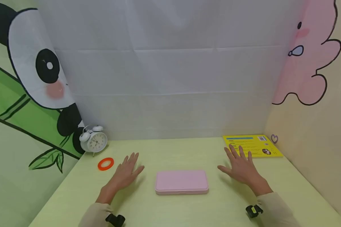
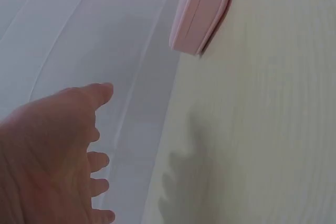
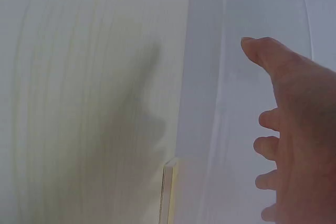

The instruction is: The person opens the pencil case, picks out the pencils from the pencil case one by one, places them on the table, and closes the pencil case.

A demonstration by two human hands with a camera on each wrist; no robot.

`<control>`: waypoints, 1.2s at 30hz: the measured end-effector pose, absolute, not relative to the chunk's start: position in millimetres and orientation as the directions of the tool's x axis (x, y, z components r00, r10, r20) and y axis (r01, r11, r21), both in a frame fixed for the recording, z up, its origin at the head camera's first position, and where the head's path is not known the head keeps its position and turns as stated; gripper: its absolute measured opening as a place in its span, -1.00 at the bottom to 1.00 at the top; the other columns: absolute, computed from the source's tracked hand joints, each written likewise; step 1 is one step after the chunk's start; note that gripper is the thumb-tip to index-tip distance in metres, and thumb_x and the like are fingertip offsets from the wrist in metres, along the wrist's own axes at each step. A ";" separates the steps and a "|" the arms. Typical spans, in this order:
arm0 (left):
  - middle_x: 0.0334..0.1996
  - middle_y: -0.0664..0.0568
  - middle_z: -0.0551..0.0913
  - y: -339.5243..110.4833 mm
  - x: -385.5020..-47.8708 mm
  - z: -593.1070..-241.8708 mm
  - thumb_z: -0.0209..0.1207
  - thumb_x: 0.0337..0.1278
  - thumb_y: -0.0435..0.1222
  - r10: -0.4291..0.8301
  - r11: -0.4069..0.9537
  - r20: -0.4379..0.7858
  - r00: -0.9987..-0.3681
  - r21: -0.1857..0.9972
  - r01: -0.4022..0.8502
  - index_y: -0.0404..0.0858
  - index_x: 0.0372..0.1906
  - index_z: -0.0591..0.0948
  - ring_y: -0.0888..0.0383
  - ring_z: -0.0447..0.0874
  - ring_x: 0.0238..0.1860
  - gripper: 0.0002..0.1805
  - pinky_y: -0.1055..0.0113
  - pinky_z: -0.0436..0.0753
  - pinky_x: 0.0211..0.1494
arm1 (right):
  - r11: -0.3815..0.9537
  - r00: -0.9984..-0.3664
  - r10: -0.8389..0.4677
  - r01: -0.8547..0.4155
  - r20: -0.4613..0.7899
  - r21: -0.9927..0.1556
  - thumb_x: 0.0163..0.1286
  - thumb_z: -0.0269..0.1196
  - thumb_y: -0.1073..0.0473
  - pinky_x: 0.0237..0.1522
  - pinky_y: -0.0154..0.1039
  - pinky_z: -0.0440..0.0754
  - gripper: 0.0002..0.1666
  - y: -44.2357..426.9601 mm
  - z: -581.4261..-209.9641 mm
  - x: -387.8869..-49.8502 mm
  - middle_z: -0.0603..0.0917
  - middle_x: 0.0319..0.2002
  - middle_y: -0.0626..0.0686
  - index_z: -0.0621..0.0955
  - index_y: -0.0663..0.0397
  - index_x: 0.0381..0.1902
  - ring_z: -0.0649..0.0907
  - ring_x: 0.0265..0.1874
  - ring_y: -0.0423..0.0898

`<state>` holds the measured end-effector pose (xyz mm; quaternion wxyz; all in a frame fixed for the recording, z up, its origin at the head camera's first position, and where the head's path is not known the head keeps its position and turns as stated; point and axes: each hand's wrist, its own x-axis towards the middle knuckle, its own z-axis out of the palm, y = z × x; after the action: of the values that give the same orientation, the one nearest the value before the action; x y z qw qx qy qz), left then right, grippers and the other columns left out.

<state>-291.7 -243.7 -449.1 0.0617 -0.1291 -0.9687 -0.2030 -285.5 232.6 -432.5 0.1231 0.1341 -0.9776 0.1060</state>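
Note:
A closed pink case (image 1: 182, 182), flat with rounded corners, lies on the pale table (image 1: 164, 211) between the two hands. My left hand (image 1: 125, 175) hovers to the left of the case with its fingers spread and holds nothing; its shadow falls on the tabletop. On the other side, my right hand (image 1: 242, 168) is also held above the table, fingers apart and nothing in it. Its fingertips overlap the near edge of a yellow book (image 1: 255, 149) in the head view. Both wrist views show an end of the pink case (image 2: 202, 14) apart from the hand.
An orange ring (image 1: 105, 164) lies left of the left hand. Behind it, a white twin-bell alarm clock (image 1: 95, 141) stands at the back left corner. A white sheet (image 1: 170, 72) hangs along the back edge, and painted walls (image 1: 315, 126) flank the table.

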 end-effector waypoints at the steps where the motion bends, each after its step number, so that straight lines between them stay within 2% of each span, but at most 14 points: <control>1: 0.53 -0.32 0.03 -242.1 -291.9 -449.5 -0.06 0.48 0.14 0.242 0.866 0.173 -0.955 0.404 0.293 -0.35 0.58 0.04 -0.38 -0.11 0.50 -0.13 -0.38 0.00 0.37 | 0.933 -0.929 -0.248 -0.305 0.274 -0.192 0.32 0.14 -0.46 0.27 0.53 -0.13 0.09 228.9 -433.1 -284.7 0.14 0.51 0.30 0.24 0.18 0.52 0.04 0.44 0.47; 8: 0.55 -0.26 0.03 -222.4 -285.2 -447.1 0.04 0.42 0.14 0.311 0.724 0.150 -0.938 0.602 0.337 -0.33 0.58 0.02 -0.26 -0.14 0.54 -0.08 -0.19 -0.05 0.48 | 0.847 -0.917 -0.326 -0.392 0.231 -0.360 0.37 0.15 -0.40 0.29 0.50 -0.13 0.06 205.5 -441.2 -279.7 0.13 0.53 0.26 0.18 0.15 0.56 0.07 0.45 0.45; 14: 0.56 -0.10 0.08 -205.4 -281.3 -449.4 0.08 0.38 0.18 0.381 0.635 0.132 -0.915 0.682 0.363 -0.18 0.60 0.05 -0.09 0.00 0.54 -0.09 -0.12 0.06 0.48 | 0.766 -0.903 -0.390 -0.428 0.184 -0.479 0.38 0.19 -0.34 0.35 0.42 -0.07 0.02 190.3 -442.6 -276.6 0.10 0.55 0.22 0.17 0.08 0.57 0.04 0.48 0.38; 19: 0.56 0.04 0.06 -193.2 -281.1 -455.0 0.06 0.37 0.20 0.440 0.575 0.103 -0.892 0.731 0.368 -0.05 0.61 0.05 0.00 0.01 0.54 -0.12 -0.08 0.07 0.48 | 0.670 -0.869 -0.465 -0.472 0.172 -0.573 0.42 0.25 -0.19 0.40 0.32 -0.05 -0.03 178.1 -442.1 -277.5 0.08 0.55 0.23 0.16 0.12 0.57 0.01 0.51 0.32; 23: 0.56 0.04 0.06 -185.9 -281.0 -458.7 0.13 0.35 0.16 0.477 0.549 0.083 -0.875 0.749 0.371 -0.04 0.61 0.04 -0.01 0.00 0.53 -0.10 -0.10 0.09 0.47 | 0.628 -0.832 -0.530 -0.514 0.164 -0.584 0.39 0.30 -0.15 0.43 0.26 -0.10 -0.04 167.4 -441.4 -279.1 0.12 0.54 0.24 0.21 0.22 0.53 0.00 0.52 0.27; 26: 0.56 0.00 0.08 -181.1 -281.8 -461.2 0.24 0.25 0.14 0.499 0.558 0.069 -0.864 0.737 0.381 -0.09 0.61 0.05 -0.02 0.00 0.53 -0.02 -0.10 0.11 0.46 | 0.620 -0.828 -0.546 -0.502 0.128 -0.603 0.34 0.35 -0.15 0.43 0.25 -0.05 0.02 159.7 -441.0 -279.0 0.12 0.54 0.23 0.21 0.28 0.52 0.00 0.52 0.25; 32: 0.50 -0.19 0.20 -171.7 -282.2 -466.0 0.42 0.04 0.11 0.522 0.590 0.068 -0.850 0.691 0.418 -0.29 0.57 0.09 -0.12 0.14 0.49 0.14 -0.12 0.18 0.43 | 0.632 -0.825 -0.559 -0.487 0.081 -0.602 0.28 0.40 -0.16 0.40 0.28 0.02 0.12 149.1 -442.4 -276.5 0.12 0.51 0.32 0.17 0.41 0.50 0.04 0.51 0.27; 36: 0.47 -0.19 0.25 -168.1 -279.6 -467.7 0.49 -0.09 0.12 0.529 0.595 0.081 -0.845 0.674 0.438 -0.28 0.57 0.12 -0.10 0.23 0.44 0.20 -0.12 0.23 0.40 | 0.631 -0.806 -0.586 -0.518 0.084 -0.577 0.26 0.41 -0.18 0.40 0.26 0.06 0.12 143.7 -442.3 -276.2 0.15 0.50 0.32 0.21 0.42 0.48 0.07 0.50 0.27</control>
<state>-279.6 -168.1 -467.7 -0.0637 -0.2714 -0.8908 -0.3589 -276.2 143.7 -442.3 -0.0559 0.3063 -0.9013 0.3013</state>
